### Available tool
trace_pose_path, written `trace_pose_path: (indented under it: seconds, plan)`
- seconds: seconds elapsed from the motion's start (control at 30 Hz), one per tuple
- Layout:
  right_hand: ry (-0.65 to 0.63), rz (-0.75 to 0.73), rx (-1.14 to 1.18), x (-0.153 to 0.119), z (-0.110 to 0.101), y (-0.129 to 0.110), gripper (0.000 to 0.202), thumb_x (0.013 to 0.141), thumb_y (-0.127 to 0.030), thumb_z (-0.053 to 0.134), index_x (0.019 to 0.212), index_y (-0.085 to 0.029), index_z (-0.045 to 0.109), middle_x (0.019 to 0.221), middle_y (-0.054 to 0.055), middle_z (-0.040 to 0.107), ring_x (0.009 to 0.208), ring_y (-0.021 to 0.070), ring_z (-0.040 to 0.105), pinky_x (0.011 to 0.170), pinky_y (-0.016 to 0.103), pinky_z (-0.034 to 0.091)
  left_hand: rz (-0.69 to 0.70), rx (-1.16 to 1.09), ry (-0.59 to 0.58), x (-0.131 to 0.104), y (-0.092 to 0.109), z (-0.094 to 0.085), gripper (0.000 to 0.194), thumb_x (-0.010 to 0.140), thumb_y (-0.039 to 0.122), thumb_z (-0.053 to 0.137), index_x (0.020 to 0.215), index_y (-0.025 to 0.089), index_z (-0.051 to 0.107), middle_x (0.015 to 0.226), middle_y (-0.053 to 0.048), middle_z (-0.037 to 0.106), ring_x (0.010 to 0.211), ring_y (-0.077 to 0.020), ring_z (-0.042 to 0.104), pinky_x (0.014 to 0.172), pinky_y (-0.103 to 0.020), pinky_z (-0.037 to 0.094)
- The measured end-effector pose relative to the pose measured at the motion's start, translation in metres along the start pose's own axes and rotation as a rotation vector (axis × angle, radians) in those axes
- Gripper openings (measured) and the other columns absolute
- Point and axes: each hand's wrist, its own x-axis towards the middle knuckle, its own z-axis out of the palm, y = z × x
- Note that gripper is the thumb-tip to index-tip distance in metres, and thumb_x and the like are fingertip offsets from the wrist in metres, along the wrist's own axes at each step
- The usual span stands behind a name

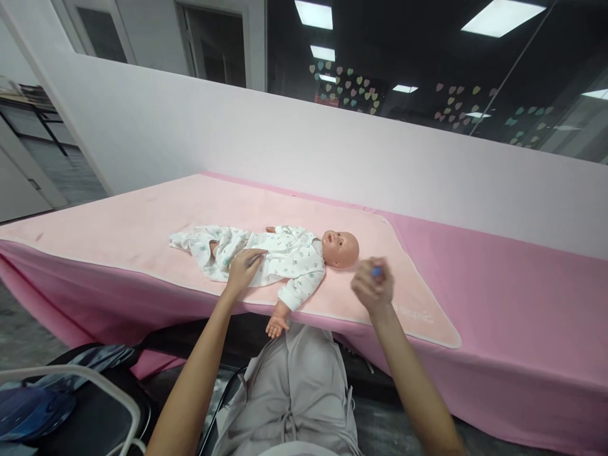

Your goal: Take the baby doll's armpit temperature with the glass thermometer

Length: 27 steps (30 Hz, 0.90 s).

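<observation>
A baby doll (341, 249) lies on its back on the peach mat, head to the right, one arm hanging toward the front edge. It wears a white patterned outfit (289, 253) with the lower part loosely spread at the left. My left hand (245, 269) rests on the outfit at the doll's middle, fingers together; what it pinches, if anything, is hidden. My right hand (373, 283) is raised just right of the doll's head, blurred, its fingers closed around a small blue object (377, 272).
The peach mat (142, 221) lies over a pink cloth (498, 285) on the table. Behind stands a white wall (332, 152) with dark glass above. A chair with a bag (35, 408) is at the lower left.
</observation>
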Motion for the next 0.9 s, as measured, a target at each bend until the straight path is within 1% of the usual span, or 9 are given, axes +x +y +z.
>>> trace_pose_path:
  seconds: [0.2,0.27,0.33,0.47,0.53,0.6,0.67,0.77,0.9]
  plan:
    - [-0.094,-0.008,0.296,0.002,-0.025,0.005,0.032,0.09,-0.038,0.05,0.115,-0.017,0.054,0.117,0.008,0.055,0.098,0.0169,0.058,0.084,0.038,0.051,-0.004,0.002,-0.013,0.0,0.001,-0.001,0.025,0.086,0.032,0.047,0.094,0.02,0.067,0.097,-0.004,0.069,0.095,-0.0205,0.059,0.088,-0.035,0.044]
    - [-0.088,-0.004,0.331,0.004,-0.027,0.004,0.039,0.09,-0.044,0.047,0.114,-0.014,0.056,0.117,0.007,0.056,0.096,0.0168,0.058,0.083,0.035,0.051,-0.003,-0.001,-0.005,0.0,0.001,0.0,0.025,0.086,0.032,0.047,0.094,0.02,0.067,0.097,-0.005,0.069,0.095,-0.0206,0.059,0.088,-0.035,0.044]
    - [-0.055,0.021,0.286,0.004,-0.026,0.003,0.038,0.09,-0.044,0.046,0.111,-0.015,0.058,0.117,0.006,0.056,0.096,0.0165,0.058,0.084,0.034,0.051,-0.001,0.0,0.001,0.001,0.0,0.0,0.025,0.086,0.033,0.047,0.093,0.02,0.067,0.096,-0.004,0.069,0.095,-0.0207,0.059,0.088,-0.035,0.044]
    - [0.014,0.13,0.07,0.004,-0.017,0.003,0.032,0.09,-0.036,0.051,0.115,-0.016,0.054,0.114,0.007,0.057,0.096,0.0164,0.059,0.082,0.037,0.051,-0.008,-0.001,-0.019,0.001,0.0,-0.001,0.026,0.086,0.033,0.046,0.093,0.02,0.067,0.096,-0.004,0.069,0.095,-0.021,0.059,0.088,-0.035,0.044]
    - [0.034,0.16,-0.027,0.005,-0.011,0.003,0.038,0.09,-0.043,0.048,0.111,-0.012,0.057,0.11,0.005,0.058,0.088,0.0144,0.06,0.078,0.032,0.053,-0.011,-0.003,-0.013,0.002,0.0,-0.001,0.026,0.086,0.033,0.046,0.094,0.02,0.067,0.097,-0.004,0.068,0.095,-0.0209,0.059,0.087,-0.035,0.044]
    - [0.038,0.157,-0.089,0.009,-0.006,0.003,0.039,0.09,-0.045,0.047,0.107,-0.013,0.06,0.109,0.005,0.059,0.087,0.0138,0.06,0.077,0.03,0.053,-0.01,-0.006,-0.005,0.001,0.0,-0.001,0.025,0.086,0.033,0.046,0.093,0.02,0.067,0.097,-0.004,0.068,0.095,-0.0207,0.059,0.087,-0.035,0.044]
    - [0.02,0.139,-0.118,0.014,-0.002,0.001,0.031,0.089,-0.039,0.052,0.109,-0.016,0.058,0.112,0.006,0.059,0.092,0.0163,0.059,0.079,0.034,0.052,-0.003,-0.015,-0.004,0.001,0.0,-0.001,0.025,0.087,0.032,0.046,0.093,0.02,0.067,0.096,-0.004,0.068,0.095,-0.0205,0.059,0.087,-0.034,0.044]
    - [0.037,0.098,-0.114,0.018,0.001,-0.001,0.032,0.09,-0.037,0.052,0.112,-0.015,0.055,0.111,0.007,0.059,0.093,0.0157,0.06,0.081,0.036,0.052,0.003,-0.03,-0.003,0.0,0.001,-0.001,0.024,0.087,0.031,0.047,0.093,0.02,0.067,0.096,-0.004,0.068,0.094,-0.0203,0.059,0.086,-0.034,0.044]
    - [0.048,0.093,-0.09,0.021,0.007,-0.005,0.037,0.09,-0.044,0.048,0.11,-0.014,0.059,0.114,0.006,0.058,0.093,0.0164,0.059,0.081,0.033,0.052,-0.019,-0.021,-0.004,0.0,0.005,-0.002,0.023,0.085,0.029,0.047,0.091,0.02,0.067,0.096,-0.004,0.069,0.094,-0.021,0.059,0.087,-0.035,0.044]
